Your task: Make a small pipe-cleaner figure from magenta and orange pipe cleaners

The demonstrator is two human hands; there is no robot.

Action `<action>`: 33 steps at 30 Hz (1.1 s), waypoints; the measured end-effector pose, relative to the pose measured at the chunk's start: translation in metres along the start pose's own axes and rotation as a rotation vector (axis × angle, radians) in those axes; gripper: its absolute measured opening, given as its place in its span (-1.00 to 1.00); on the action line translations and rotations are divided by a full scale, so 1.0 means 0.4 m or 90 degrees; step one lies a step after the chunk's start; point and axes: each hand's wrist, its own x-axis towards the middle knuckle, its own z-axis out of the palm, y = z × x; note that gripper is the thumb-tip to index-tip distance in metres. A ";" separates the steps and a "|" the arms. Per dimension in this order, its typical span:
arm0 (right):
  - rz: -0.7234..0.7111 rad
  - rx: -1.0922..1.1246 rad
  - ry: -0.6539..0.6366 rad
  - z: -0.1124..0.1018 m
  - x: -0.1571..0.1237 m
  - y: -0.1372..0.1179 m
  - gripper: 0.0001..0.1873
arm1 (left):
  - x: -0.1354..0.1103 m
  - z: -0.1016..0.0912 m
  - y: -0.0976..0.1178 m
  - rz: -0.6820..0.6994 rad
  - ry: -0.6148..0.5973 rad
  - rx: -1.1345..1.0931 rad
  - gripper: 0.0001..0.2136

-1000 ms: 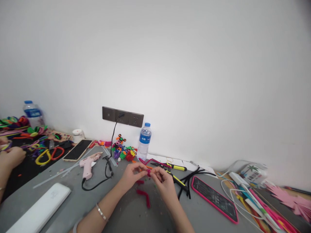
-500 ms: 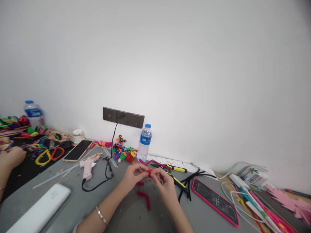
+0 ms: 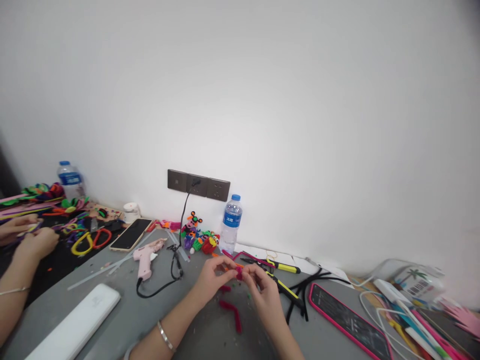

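Both of my hands meet over the grey table [image 3: 202, 335], pinching a small dark pink pipe-cleaner piece [image 3: 239, 272] between their fingertips. My left hand [image 3: 212, 276] holds it from the left, a bracelet on that wrist. My right hand [image 3: 262, 292] grips it from the right with curled fingers. A bent red pipe-cleaner piece [image 3: 232, 312] lies on the table just below my hands. Another short red bit [image 3: 225, 288] sits between my wrists.
A pink glue gun [image 3: 146, 257] with black cord lies left, beside a white case [image 3: 73, 327] and a phone [image 3: 130, 234]. A pink-cased phone [image 3: 350, 320], black pipe cleaners [image 3: 307, 287], yellow-handled pliers [image 3: 279, 267], a water bottle [image 3: 230, 225] and small figures [image 3: 197, 235] surround. Another person's hands [image 3: 32, 240] work at far left.
The camera view has shifted left, so everything sits further right in the picture. My hands keep their pinch on the pink piece, fingers shifting slightly.
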 end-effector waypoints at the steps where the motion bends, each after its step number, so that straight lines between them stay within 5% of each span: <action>1: -0.002 0.005 -0.003 0.001 0.000 0.005 -0.74 | 0.000 0.000 0.000 0.001 0.002 0.001 -0.87; 12: -0.021 -0.051 -0.033 -0.009 0.001 -0.001 -0.80 | -0.002 0.001 0.012 -0.024 -0.049 -0.033 -0.86; 33: -0.030 -0.044 -0.024 -0.024 0.006 -0.013 -0.82 | 0.001 0.007 0.031 -0.052 -0.028 -0.055 -0.80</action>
